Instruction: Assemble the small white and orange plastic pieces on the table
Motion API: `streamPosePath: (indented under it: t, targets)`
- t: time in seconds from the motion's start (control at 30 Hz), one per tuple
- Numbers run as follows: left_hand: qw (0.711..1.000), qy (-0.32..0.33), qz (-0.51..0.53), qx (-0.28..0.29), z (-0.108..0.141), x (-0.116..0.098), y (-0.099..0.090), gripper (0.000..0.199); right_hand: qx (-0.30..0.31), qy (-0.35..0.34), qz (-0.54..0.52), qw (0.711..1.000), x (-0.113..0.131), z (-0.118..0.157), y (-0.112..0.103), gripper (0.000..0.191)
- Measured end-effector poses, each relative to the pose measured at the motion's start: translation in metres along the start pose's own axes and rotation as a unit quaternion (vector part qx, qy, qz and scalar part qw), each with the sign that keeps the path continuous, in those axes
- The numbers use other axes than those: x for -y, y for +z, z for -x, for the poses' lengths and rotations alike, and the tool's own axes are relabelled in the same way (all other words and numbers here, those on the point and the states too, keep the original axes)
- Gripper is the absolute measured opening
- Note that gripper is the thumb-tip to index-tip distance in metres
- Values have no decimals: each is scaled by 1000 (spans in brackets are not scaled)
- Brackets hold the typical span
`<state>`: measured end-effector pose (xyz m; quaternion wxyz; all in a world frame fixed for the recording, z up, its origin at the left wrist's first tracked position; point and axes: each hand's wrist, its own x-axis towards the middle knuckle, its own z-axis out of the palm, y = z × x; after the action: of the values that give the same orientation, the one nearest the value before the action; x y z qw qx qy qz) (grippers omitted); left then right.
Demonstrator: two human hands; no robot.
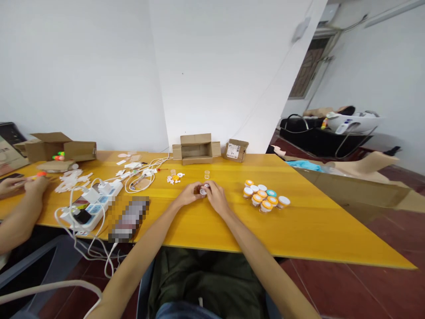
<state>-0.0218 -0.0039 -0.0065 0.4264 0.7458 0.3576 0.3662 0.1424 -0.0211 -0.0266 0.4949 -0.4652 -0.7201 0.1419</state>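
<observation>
Both of my hands meet over the middle of the yellow table (186, 230). My left hand (190, 194) is closed around the left side of a small clear and white cup (203, 192). Fingers of my right hand (215, 195) press on the cup's right side and top; a small white part there is too small to name. Just beyond them stands a clear cup (207, 174). Small white and yellow parts (175, 178) lie to its left. To the right is a group of several small cups with orange, white and teal lids (266, 205).
An open cardboard box (196, 153) and a smaller box (236, 150) stand at the wall. On the left are a power strip with white cables (96, 206), a blurred phone (129, 219), plastic scraps (73, 180) and another person's hands (35, 184) near an open box (59, 148).
</observation>
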Motion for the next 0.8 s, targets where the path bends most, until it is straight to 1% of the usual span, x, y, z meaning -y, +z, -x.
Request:
streamPosePath:
  t: [0.1,0.17,0.3,0.43,0.53,0.6,0.7,0.8]
  targets:
    - [1000,3,-23,-20,-1,1,0,23,-46,13,-33,998,1,-1,-3,12]
    - [998,10,-48,-39,-2,1,0,19,-60,21,-49,997,1,-2,-4,12]
    - [991,20,-96,-88,-3,5,-3,15,-47,37,-78,995,0,-3,-4,11]
    - [984,30,-129,-121,-3,7,-5,20,-25,47,-101,993,-3,-3,-3,12]
    - [982,44,-132,-129,-3,3,-6,24,-18,54,-113,992,-6,-3,0,16]
    - [982,58,-126,-127,-2,-2,-5,22,-9,67,-119,991,-8,-3,2,20]
    - [984,70,-124,-105,0,-9,-4,16,9,81,-131,988,-10,-2,5,23]
    - [986,71,-122,-85,2,-13,-3,16,33,78,-150,985,-11,-1,8,24]
